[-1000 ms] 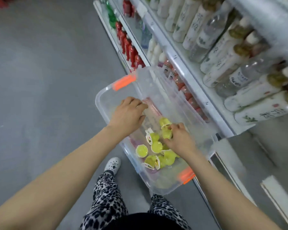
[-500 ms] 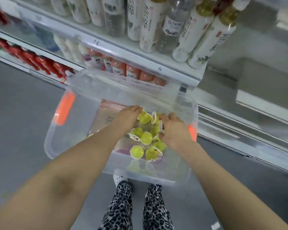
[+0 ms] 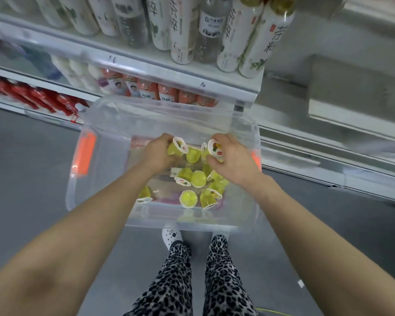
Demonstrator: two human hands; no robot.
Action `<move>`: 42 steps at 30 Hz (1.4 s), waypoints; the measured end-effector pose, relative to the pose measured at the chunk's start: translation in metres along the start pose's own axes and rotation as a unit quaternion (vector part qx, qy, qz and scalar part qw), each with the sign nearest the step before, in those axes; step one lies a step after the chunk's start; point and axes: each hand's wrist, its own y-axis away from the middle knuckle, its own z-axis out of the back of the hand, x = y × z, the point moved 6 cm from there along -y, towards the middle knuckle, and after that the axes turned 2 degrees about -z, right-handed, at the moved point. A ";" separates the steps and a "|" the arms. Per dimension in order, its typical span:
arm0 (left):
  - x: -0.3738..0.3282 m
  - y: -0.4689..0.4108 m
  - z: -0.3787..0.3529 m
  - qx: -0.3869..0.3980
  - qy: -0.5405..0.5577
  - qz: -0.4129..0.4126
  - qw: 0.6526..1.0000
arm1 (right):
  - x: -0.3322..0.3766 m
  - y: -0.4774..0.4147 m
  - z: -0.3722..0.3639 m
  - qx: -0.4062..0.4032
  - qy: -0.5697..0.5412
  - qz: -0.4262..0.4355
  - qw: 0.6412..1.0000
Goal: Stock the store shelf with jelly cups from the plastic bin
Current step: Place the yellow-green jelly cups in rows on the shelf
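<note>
underfoot, smooth grey shop floor (image 3: pixel 32 167); just ahead, a clear plastic bin with orange handles (image 3: pixel 105 179) close before a white metal store shelf (image 3: pixel 146 65) lined with tall white-labelled bottles (image 3: pixel 180 30). inside the bin, left hand (image 3: pixel 156 153) curled round one yellow-green jelly cup with a white foil lid (image 3: pixel 177 148), right hand (image 3: pixel 234 159) gripping a second yellow-green jelly cup (image 3: pixel 214 149); beneath both, loose jelly cups (image 3: pixel 197 179) scattered across the bin bottom
</note>
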 end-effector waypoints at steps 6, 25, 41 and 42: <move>-0.050 0.048 0.034 -0.070 0.089 -0.060 0.992 | 0.002 0.025 0.044 -0.066 -0.086 -0.009 0.994; -0.323 0.097 -0.060 0.037 0.158 -0.302 0.939 | -0.163 0.187 0.224 -0.339 -0.108 -0.123 0.927; -0.597 0.127 -0.259 0.109 0.164 -0.396 0.897 | -0.416 0.332 0.390 -0.417 -0.028 -0.207 0.885; -0.610 0.128 -0.267 0.114 0.165 -0.399 0.895 | -0.427 0.338 0.397 -0.419 -0.025 -0.210 0.883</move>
